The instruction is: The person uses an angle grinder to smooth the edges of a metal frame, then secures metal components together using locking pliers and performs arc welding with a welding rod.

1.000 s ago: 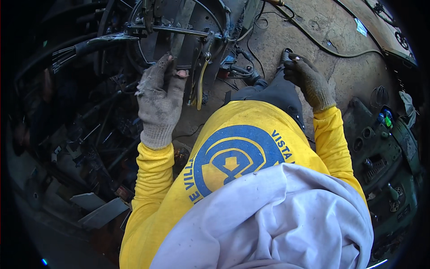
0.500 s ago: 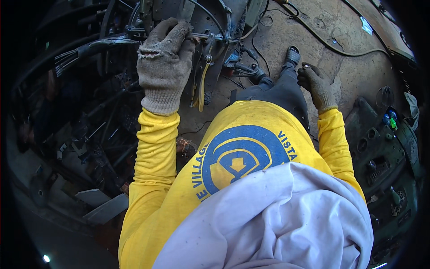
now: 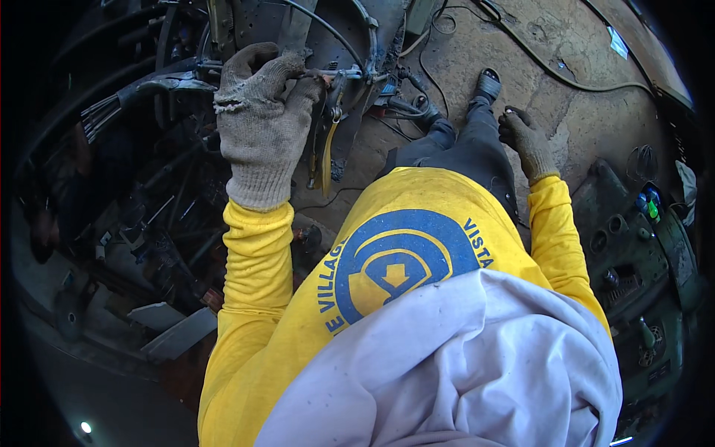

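Note:
My left hand [image 3: 264, 138], in a worn grey knit glove with a tear across the back, is over a thin metal rod [image 3: 339, 74] at the upper left. Its fingers are bent but apart, and its thumb side lies close to the rod. Whether it touches the rod is hard to see. Just right of it hangs a plier-like clamp [image 3: 328, 153] with a yellow handle. My right hand [image 3: 530, 141], also gloved, is closed low beside my leg. A tiny pale spot shows at its fingertips; what it holds, if anything, is hidden.
A dark metal frame with cables [image 3: 328, 30] stands ahead of me. At left is a split-ended cable [image 3: 134, 100] and dark clutter, with another person's arm partly visible. A hose [image 3: 566, 78] crosses the concrete floor. Green metal panels [image 3: 633, 253] lie at right.
My left hand has loosened and shifted slightly left and toward me, its fingers spreading apart. Sparks at the lower left are gone. My right hand keeps its place.

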### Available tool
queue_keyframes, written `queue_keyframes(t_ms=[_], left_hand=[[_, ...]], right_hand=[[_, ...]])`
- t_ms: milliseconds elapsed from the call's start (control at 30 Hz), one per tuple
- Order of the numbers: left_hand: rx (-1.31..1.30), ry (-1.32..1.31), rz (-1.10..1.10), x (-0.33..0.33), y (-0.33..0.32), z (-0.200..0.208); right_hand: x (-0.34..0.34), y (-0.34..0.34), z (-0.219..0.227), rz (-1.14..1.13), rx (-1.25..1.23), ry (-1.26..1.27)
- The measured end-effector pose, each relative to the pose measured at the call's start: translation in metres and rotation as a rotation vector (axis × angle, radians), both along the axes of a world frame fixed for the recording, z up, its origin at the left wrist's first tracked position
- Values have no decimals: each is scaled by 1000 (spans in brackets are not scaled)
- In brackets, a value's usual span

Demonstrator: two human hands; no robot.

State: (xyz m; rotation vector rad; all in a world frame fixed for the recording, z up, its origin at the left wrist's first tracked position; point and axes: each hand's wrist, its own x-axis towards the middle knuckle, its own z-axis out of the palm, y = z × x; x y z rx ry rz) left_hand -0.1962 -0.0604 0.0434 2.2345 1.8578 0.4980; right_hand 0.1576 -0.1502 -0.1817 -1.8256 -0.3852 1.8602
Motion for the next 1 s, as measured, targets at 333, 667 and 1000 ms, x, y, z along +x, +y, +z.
queue_keyframes(t_ms=[333, 667, 1000], left_hand=[[-60, 86, 3, 1, -1, 1], [15, 88, 43, 8, 0, 1], [73, 118, 21, 7, -1, 2]], right_hand=[[19, 14, -25, 122, -3, -50], [28, 14, -40, 206, 19, -105], [32, 7, -16, 266, 43, -227]])
